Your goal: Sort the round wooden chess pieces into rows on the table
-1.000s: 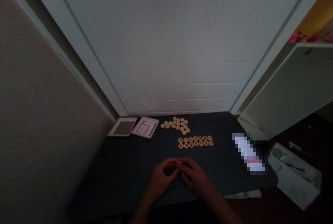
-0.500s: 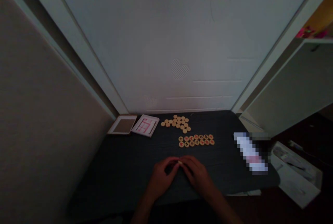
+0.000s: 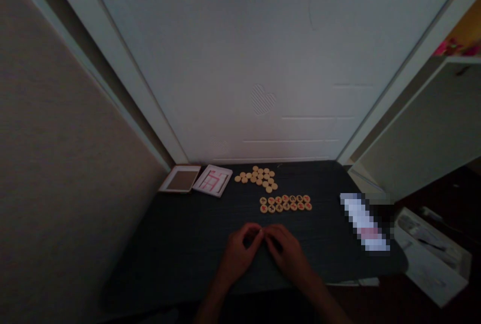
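My left hand (image 3: 241, 251) and my right hand (image 3: 286, 251) meet fingertip to fingertip above the front middle of the dark table. Both are closed in a pinch. A pale sliver like the edge of a round Chinese chess piece showed between the fingertips a moment ago; the fingers now hide it almost wholly. Just beyond the hands lie two neat rows of wooden Chinese chess pieces (image 3: 286, 203), face up with red and dark characters. Behind them is a loose cluster of pieces (image 3: 259, 177) with plain pale tops.
At the back left of the dark table (image 3: 180, 244) sit a shallow open box (image 3: 165, 186) and a white box part with red markings (image 3: 213, 180). A blurred-out bright object (image 3: 363, 221) is at the right. A white door (image 3: 240, 63) rises behind; a white container (image 3: 432, 259) stands lower right.
My hands stay together, but the pale edge between the fingertips has gone from sight. The whole view has shifted slightly. Rows and cluster are unchanged.
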A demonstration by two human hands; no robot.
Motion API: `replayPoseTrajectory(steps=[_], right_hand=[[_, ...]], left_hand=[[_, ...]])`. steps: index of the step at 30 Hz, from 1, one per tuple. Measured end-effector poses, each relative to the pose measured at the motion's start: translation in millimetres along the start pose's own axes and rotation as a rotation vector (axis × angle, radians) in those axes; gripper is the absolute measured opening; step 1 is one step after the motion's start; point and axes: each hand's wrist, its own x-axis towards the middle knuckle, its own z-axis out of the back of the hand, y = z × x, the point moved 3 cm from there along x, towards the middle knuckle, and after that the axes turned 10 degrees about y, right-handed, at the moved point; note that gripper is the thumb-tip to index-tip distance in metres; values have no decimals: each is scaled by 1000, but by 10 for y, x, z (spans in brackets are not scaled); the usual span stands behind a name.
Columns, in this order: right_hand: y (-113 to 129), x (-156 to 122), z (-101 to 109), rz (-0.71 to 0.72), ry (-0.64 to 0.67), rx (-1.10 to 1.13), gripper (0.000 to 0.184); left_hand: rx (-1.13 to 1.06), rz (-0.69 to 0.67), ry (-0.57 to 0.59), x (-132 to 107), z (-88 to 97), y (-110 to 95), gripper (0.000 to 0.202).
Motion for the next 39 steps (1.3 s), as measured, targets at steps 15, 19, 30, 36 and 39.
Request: replayPoseTrajectory(steps=[15,19,30,36,39], right_hand=[[1,4,-7,-20,-10,-34,32],[7,-1,1,-21,-13,-37,37],[-38,-42,2,-25,-33,-53,33],[7,-35,15,-69,-44,-91,21],[18,-33,2,-66,-38,-143,18]], left_hand=[[-105,-25,46,-36,29,-45,20],[-106,-30,53,-50,29,-31,23],[-105,46,-15,51,-60,-62,17],[-160,45,-5,25,-78,-14,16],[-158,31,16,3,-85,2,15]])
